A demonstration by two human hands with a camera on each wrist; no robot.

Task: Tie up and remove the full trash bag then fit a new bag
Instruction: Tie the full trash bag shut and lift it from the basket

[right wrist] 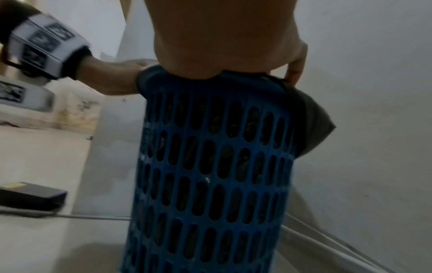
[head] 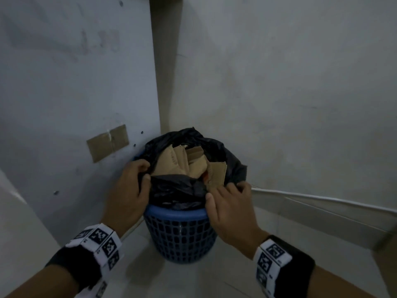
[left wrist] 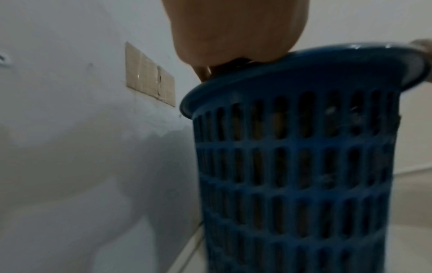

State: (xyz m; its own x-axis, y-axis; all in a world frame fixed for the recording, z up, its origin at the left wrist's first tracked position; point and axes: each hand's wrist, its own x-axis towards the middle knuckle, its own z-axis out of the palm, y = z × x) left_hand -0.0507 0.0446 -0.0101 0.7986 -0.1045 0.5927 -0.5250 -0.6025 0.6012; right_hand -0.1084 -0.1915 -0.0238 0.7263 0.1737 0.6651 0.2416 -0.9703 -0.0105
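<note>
A blue slotted plastic bin [head: 180,235] [left wrist: 294,166] [right wrist: 210,175] stands on the floor in a corner. It is lined with a black trash bag [head: 178,190] stuffed with torn brown cardboard pieces [head: 189,163]. My left hand [head: 133,181] grips the bag's edge at the bin's left rim, thumb and fingers curled round the plastic. My right hand [head: 227,196] grips the bag's edge at the right front rim. In the right wrist view a flap of the bag [right wrist: 315,125] hangs over the bin's right side. Both wrist views show only the palms above the rim.
Grey walls [head: 279,82] close in behind and to the left, one with a brown tape patch [head: 107,143]. A skirting ledge [head: 322,209] runs along the right wall. A dark box [right wrist: 30,195] lies on the floor to the left. Pale tiled floor [head: 150,272] lies in front.
</note>
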